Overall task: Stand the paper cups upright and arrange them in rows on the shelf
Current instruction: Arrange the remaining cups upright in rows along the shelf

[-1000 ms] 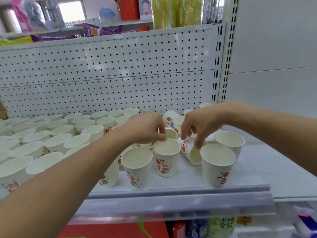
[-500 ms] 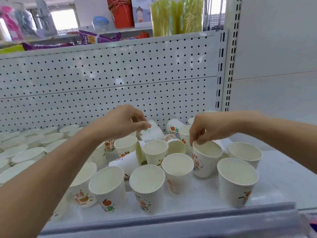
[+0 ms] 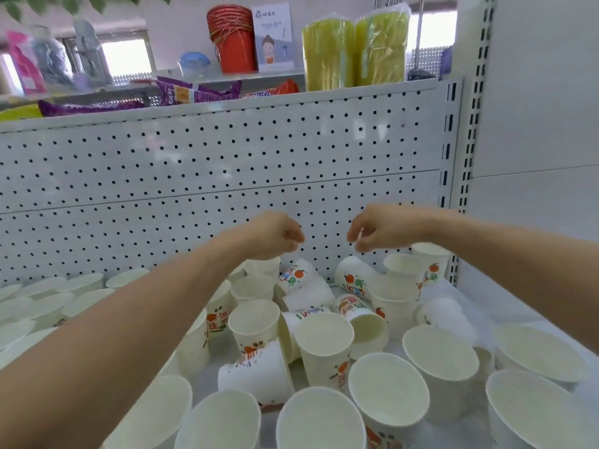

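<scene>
Lifting clear of cups (image 3: 298, 277) since earlier: left hand (image 3: 272, 236), right hand (image 3: 381, 230); fingers (image 3: 291, 238) loosely curled, seemingly empty.

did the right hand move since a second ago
Yes. The right hand rose: it was down at the cups' rims, and now it hangs empty above the cups, in front of the pegboard.

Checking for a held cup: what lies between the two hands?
Head view: only bare pegboard panel shows between the left hand and right hand.
</scene>
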The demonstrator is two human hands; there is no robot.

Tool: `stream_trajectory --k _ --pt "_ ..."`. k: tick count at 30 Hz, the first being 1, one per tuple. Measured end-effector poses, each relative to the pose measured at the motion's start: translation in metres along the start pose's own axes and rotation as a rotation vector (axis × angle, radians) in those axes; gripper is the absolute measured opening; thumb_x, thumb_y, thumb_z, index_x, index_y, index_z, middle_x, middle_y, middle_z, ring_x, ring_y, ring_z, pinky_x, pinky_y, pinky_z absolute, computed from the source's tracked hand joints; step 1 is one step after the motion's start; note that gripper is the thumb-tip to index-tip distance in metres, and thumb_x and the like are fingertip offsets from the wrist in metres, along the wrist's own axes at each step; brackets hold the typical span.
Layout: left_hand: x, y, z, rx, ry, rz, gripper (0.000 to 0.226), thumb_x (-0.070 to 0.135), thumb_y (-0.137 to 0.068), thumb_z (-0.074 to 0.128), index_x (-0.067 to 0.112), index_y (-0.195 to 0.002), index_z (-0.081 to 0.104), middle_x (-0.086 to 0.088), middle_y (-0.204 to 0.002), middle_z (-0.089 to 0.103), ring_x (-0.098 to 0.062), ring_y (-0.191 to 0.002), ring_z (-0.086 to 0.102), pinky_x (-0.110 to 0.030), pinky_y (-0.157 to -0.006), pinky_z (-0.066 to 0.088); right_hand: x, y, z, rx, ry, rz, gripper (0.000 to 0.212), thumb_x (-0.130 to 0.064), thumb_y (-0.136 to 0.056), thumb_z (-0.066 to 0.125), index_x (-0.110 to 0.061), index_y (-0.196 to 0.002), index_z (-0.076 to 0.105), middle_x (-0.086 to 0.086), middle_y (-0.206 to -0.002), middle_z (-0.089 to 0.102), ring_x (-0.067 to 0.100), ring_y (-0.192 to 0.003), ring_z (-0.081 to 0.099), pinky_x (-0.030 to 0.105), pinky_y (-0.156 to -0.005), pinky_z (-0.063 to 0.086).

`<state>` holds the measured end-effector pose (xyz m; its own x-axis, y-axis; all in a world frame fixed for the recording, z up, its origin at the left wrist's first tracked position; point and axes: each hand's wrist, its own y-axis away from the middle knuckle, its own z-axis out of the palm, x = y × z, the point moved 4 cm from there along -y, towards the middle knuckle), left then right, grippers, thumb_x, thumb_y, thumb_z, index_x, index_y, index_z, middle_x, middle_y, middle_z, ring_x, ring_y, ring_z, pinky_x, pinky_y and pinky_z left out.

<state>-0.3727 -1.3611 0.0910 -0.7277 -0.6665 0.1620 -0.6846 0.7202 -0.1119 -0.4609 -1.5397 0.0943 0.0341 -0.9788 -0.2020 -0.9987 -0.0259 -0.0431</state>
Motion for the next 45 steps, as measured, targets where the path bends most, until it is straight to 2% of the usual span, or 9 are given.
stream_trajectory --k 6,11,17,20,25,31,37,43,45 --pt "-0.021 -0.042 0.038 -0.236 -0.084 0.02 0.04 0.013 -0.098 0.046 0.031 -0.133 0.054 0.011 -0.139 0.049 -0.012 -0.127 0.046 -0.025 -0.101 0.033 0.011 -0.06 0.033 -0.161 0.177 0.126 0.043 -0.041 -0.095 0.054 -0.029 -0.135 0.05 -0.006 -0.147 0.04 0.018 -0.121 0.051 0.032 -0.102 0.04" --pt "-0.024 -0.051 0.051 -0.324 -0.069 0.086 0.039 0.011 -0.098 0.042 0.026 -0.132 0.054 0.006 -0.137 0.05 -0.015 -0.122 0.049 -0.028 -0.099 0.039 0.015 -0.072 0.05 -0.256 0.234 0.145 0.04 -0.043 -0.092 0.058 -0.029 -0.129 0.054 -0.003 -0.134 0.052 0.021 -0.108 0.061 0.038 -0.095 0.05" --pt "-0.027 -0.058 0.041 -0.264 -0.059 0.135 0.017 0.016 -0.094 0.057 0.022 -0.105 0.067 0.009 -0.102 0.065 -0.008 -0.092 0.061 -0.022 -0.079 0.049 0.017 -0.067 0.04 -0.194 0.172 0.085 0.006 -0.031 -0.09 0.064 -0.026 -0.09 0.063 -0.009 -0.095 0.06 0.017 -0.085 0.066 0.029 -0.078 0.054" --pt "-0.026 -0.054 0.025 -0.128 -0.026 0.137 0.011 0.021 -0.092 0.061 0.021 -0.099 0.07 0.014 -0.089 0.063 -0.003 -0.082 0.06 -0.015 -0.067 0.043 0.024 -0.056 0.025 -0.123 0.082 0.072 0.009 -0.024 -0.091 0.064 -0.027 -0.083 0.06 -0.004 -0.087 0.066 0.014 -0.075 0.069 0.037 -0.077 0.059" --pt "-0.019 -0.036 0.027 0.051 -0.036 0.146 0.008 0.027 -0.089 0.065 0.021 -0.092 0.071 0.011 -0.089 0.066 -0.002 -0.077 0.059 -0.018 -0.069 0.048 0.034 -0.04 0.022 -0.021 -0.03 0.074 0.011 -0.02 -0.089 0.066 -0.027 -0.081 0.064 -0.003 -0.086 0.068 0.012 -0.076 0.067 0.029 -0.072 0.057" --pt "-0.01 -0.026 0.036 0.086 -0.18 0.175 0.007 0.031 -0.09 0.061 0.025 -0.088 0.064 0.012 -0.087 0.06 -0.009 -0.079 0.057 -0.025 -0.071 0.048 0.041 -0.039 0.041 -0.003 0.029 0.122 0.012 -0.022 -0.084 0.072 -0.032 -0.08 0.067 -0.007 -0.094 0.066 0.011 -0.084 0.063 0.031 -0.08 0.056" --pt "-0.011 -0.024 0.038 -0.004 -0.288 0.119 0.011 0.035 -0.087 0.066 0.026 -0.084 0.06 0.01 -0.083 0.06 -0.01 -0.074 0.055 -0.023 -0.059 0.041 0.041 -0.031 0.037 -0.042 0.024 0.124 0.026 -0.02 -0.085 0.072 -0.031 -0.109 0.071 -0.009 -0.114 0.062 0.011 -0.097 0.058 0.026 -0.081 0.049" --pt "0.0 -0.023 0.027 0.116 -0.128 0.175 0.016 0.033 -0.096 0.053 0.029 -0.105 0.065 0.012 -0.103 0.065 -0.007 -0.086 0.057 -0.027 -0.076 0.05 0.036 -0.013 0.021 0.022 -0.001 0.039 0.022 -0.027 -0.089 0.066 -0.032 -0.11 0.07 -0.019 -0.107 0.053 0.008 -0.106 0.052 0.025 -0.086 0.04" --pt "0.012 -0.021 0.028 0.021 -0.016 0.269 0.02 0.026 -0.097 0.052 0.029 -0.112 0.066 0.015 -0.11 0.065 -0.002 -0.096 0.056 -0.024 -0.085 0.046 0.035 -0.011 0.014 0.024 0.016 0.035 0.023 -0.026 -0.091 0.064 -0.031 -0.112 0.07 -0.017 -0.11 0.054 0.007 -0.105 0.05 0.025 -0.087 0.039"
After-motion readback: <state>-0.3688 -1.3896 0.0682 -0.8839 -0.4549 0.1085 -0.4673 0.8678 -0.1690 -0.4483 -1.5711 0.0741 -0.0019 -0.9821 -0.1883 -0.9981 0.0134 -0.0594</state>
